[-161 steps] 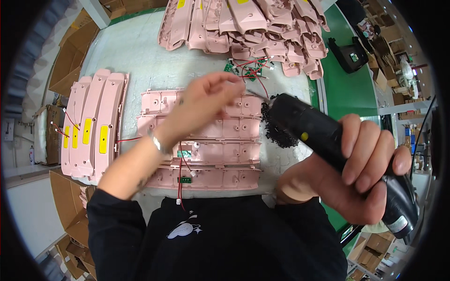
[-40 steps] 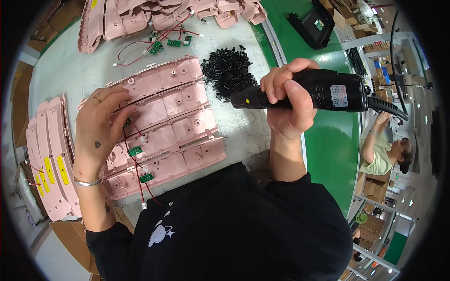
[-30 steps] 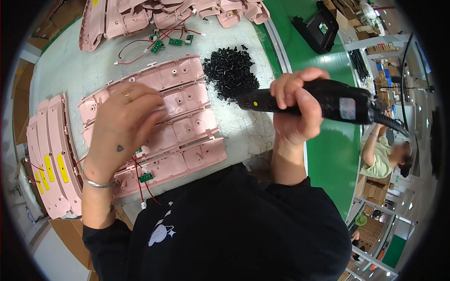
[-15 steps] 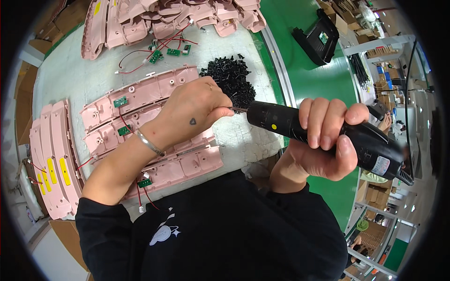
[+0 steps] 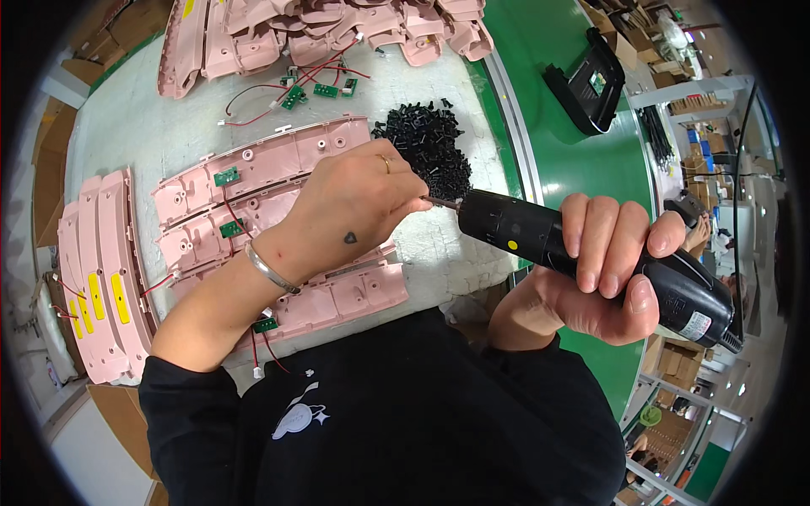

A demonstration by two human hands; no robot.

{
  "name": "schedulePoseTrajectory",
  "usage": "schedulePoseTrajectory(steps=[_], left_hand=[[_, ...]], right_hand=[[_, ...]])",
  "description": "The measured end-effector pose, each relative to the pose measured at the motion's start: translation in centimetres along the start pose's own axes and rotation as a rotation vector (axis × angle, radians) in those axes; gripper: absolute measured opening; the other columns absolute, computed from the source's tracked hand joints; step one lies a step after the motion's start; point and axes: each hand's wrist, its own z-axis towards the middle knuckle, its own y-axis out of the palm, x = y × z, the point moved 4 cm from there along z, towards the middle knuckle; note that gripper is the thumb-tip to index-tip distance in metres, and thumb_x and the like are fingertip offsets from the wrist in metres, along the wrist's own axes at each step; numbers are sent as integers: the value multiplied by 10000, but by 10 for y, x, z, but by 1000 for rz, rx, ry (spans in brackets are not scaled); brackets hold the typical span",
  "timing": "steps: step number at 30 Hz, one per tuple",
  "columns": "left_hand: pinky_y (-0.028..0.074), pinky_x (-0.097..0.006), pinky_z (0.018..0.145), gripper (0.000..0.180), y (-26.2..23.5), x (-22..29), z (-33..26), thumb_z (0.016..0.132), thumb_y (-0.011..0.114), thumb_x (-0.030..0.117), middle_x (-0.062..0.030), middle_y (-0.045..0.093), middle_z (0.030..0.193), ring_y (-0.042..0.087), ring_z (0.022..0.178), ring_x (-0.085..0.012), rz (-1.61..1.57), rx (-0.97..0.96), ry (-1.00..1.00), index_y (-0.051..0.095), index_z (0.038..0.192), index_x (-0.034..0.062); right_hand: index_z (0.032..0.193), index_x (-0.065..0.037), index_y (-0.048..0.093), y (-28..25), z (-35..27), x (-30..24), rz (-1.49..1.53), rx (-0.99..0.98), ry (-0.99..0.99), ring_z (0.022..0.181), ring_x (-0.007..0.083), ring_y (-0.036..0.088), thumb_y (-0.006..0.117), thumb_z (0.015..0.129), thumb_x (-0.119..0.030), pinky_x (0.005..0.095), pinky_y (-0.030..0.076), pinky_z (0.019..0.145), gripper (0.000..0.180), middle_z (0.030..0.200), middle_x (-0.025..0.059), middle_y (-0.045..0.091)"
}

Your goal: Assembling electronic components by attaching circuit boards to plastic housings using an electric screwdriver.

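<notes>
Two bare hands meet at one tool: the right hand [image 5: 603, 274] is wrapped tight around a black electric screwdriver [image 5: 582, 253], four fingers curled over its barrel, while the left hand [image 5: 354, 211] has its fingertips pinched narrowly at the driver's metal bit [image 5: 440, 202]; whether a screw sits between them cannot be told. One ring shows on the left hand, and one metal bangle [image 5: 272, 270] circles its wrist. Just beyond the bit's tip lies one heap of black screws [image 5: 426, 148], too many to count. Under and left of the left hand, four pink plastic housings [image 5: 278, 164] lie side by side on the white mat [image 5: 135, 126], carrying three small green circuit boards [image 5: 225, 176] with red wires that can be seen. Farther left of the screwdriver, near the mat's edge, stands one stack of about three pink covers [image 5: 97, 270] with yellow labels. Beyond the screw heap, a pile of more pink housings [image 5: 329, 25] crowds the far edge, with about three loose green boards just in front of it. Right of the screw heap, on the green surface [image 5: 557, 160], rests one black tray-like part [image 5: 591, 84].
</notes>
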Motion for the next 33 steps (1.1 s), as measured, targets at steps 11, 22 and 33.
schedulePoseTrajectory(steps=[11,22,33], left_hand=[[459,-323,530,88,-12,7,-18,694,657,79,-35,541,657,561,704,-203,251,28,-6,570,698,64],[467,-311,616,87,-85,-23,-73,715,677,56,-87,634,750,596,702,-241,136,124,-284,646,779,7],[467,-335,648,149,-121,-64,-127,647,719,67,-85,614,788,589,781,-230,349,358,-546,627,761,35]], right_hand=[[955,-84,435,25,0,9,-44,-80,30,514,67,467,545,745,-109,236,367,566,238,603,-41,486],[958,-77,478,59,22,44,189,-172,96,522,67,463,548,733,-105,228,364,577,237,612,-38,494],[1021,9,418,132,47,159,112,-269,161,515,117,489,537,767,21,269,448,505,281,633,75,519]])
